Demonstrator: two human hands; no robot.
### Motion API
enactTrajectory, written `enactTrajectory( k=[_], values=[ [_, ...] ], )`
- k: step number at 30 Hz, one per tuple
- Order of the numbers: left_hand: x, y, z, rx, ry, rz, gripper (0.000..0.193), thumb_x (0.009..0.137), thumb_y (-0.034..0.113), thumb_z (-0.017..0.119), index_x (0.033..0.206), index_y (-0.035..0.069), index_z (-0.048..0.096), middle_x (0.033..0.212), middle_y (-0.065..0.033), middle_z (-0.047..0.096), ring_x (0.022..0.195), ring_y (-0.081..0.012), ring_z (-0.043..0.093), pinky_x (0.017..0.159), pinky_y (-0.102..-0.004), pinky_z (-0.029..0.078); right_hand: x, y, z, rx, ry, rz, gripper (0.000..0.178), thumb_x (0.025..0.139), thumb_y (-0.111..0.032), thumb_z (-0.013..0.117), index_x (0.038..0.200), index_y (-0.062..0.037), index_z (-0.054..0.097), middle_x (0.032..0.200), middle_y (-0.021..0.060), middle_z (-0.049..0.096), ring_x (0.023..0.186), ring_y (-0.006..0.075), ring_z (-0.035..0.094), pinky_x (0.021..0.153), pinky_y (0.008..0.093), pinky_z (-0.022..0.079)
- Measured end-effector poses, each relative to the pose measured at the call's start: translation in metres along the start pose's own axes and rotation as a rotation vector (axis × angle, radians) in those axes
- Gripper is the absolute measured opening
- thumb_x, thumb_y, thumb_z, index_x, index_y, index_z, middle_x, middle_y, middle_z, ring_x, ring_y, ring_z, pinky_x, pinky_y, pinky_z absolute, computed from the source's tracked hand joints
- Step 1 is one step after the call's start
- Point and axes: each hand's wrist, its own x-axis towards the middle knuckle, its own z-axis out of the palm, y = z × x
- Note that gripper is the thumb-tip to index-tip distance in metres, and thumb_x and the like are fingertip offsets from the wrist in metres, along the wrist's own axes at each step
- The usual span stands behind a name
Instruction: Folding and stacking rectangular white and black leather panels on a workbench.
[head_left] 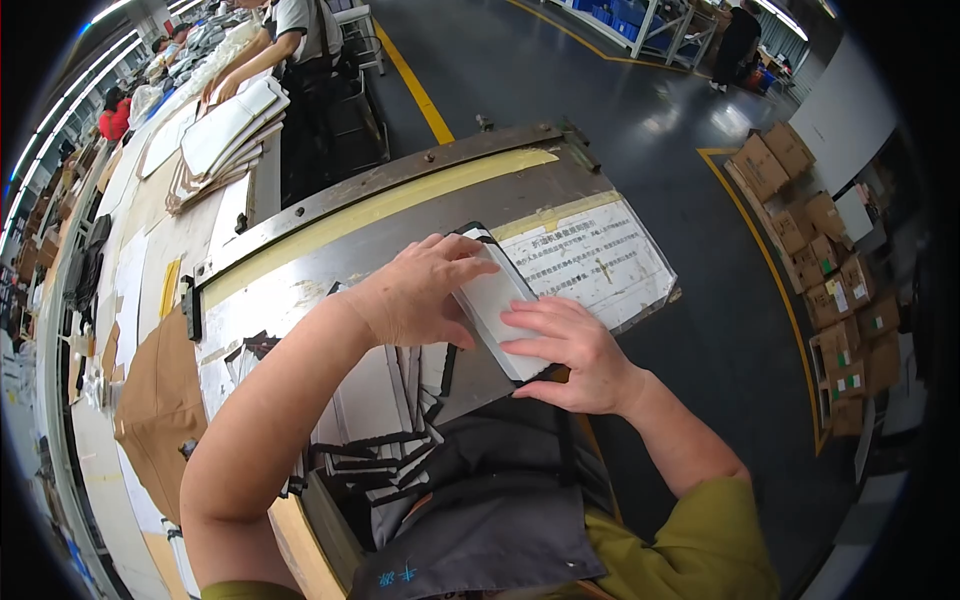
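A narrow white panel with black edging lies slantwise on a grey metal plate in front of me. My left hand arches over the panel's left side, fingers spread, with fingertips touching its far part. From the right, my right hand grips the panel's near end: its fingers rest on the white face and its thumb is at the near edge. What lies under the panel is hidden. Below my left forearm sits an untidy stack of similar white panels with black edges, partly covered by the arm.
A metal bar runs across the plate's far side, and a worn printed sheet lies at right. Brown cloth hangs at left beside a long worktable with stacked white pieces. A co-worker sits there. Cardboard boxes stand at right.
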Motion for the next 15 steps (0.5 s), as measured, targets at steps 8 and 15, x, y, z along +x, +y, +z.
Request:
enactTrajectory(
  k=[8, 15],
  values=[
    [-0.001, -0.003, -0.002, -0.069, 0.056, -0.018, 0.071, 0.072, 0.017, 0.085, 0.136, 0.009, 0.055, 0.136, -0.0160, 0.055, 0.128, -0.0341, 0.050, 0.110, -0.0398, 0.041, -0.003, -0.001, -0.001, 0.091, 0.292, 0.003, 0.026, 0.074, -0.007, 0.082, 0.098, -0.0043, 0.071, 0.096, 0.0100, 0.073, 0.087, 0.0271, 0.070, 0.079, 0.0352, 0.055],
    [0.004, -0.008, 0.004, -0.180, 0.162, -0.099, 0.068, 0.076, 0.011, 0.079, 0.137, 0.005, 0.051, 0.125, -0.0162, 0.061, 0.118, -0.0317, 0.058, 0.105, -0.0372, 0.047, 0.013, 0.033, -0.004, 1.062, 0.689, 0.608, 0.017, 0.097, -0.017, 0.067, 0.106, -0.0026, 0.069, 0.096, 0.0031, 0.071, 0.082, 0.0115, 0.065, 0.070, 0.0291, 0.052]
  ],
)
